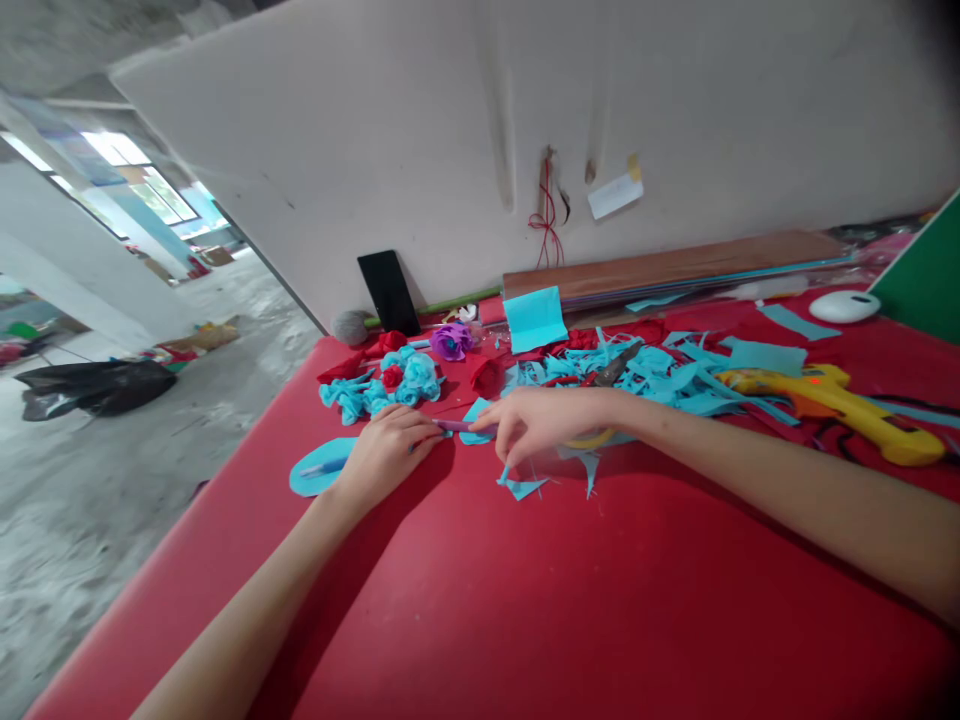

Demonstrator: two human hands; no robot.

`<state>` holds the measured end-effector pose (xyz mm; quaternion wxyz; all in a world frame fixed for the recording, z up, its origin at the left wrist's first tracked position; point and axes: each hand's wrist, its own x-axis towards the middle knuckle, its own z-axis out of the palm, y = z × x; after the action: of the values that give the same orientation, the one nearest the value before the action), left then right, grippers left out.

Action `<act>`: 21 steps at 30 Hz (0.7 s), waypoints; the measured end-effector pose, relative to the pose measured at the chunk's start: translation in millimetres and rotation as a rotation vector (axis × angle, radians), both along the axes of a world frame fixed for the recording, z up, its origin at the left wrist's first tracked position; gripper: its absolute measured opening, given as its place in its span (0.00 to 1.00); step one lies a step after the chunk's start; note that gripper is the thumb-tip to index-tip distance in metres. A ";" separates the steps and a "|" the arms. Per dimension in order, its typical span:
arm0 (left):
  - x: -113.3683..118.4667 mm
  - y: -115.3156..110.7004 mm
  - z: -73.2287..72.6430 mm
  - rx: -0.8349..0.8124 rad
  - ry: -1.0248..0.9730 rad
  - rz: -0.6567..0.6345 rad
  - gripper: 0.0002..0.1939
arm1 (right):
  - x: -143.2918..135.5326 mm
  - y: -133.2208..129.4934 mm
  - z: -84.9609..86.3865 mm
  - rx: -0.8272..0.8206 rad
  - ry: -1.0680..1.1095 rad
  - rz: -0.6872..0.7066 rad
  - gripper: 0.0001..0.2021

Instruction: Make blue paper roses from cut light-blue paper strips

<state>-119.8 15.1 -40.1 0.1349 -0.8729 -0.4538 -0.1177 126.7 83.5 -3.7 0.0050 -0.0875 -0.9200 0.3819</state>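
Observation:
A thin purple stick lies across the gap between my hands, just above the red tabletop. My left hand is closed at its left end, fingers together and bent down. The fingers of my right hand are bent over its right end, thumb hanging lower. Under the stick is a small blue paper piece. A blue scrap lies below my right thumb. Left of my left hand is a rounded blue paper piece with a blue pen-like stick on it.
Blue paper flowers and a purple flower stand behind my hands. Scissors rest among blue scraps. A yellow glue gun lies at right, near a white mouse. A black phone-like slab leans on the board.

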 end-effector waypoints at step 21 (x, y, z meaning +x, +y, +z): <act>6.6 6.8 -1.8 0.059 0.027 -0.032 0.09 | 7.7 7.2 -13.6 -0.118 0.040 -0.042 0.06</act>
<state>-113.1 21.9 -41.9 0.1647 -0.8772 -0.4344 -0.1215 134.4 90.7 -17.3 0.0263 -0.0995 -0.8936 0.4370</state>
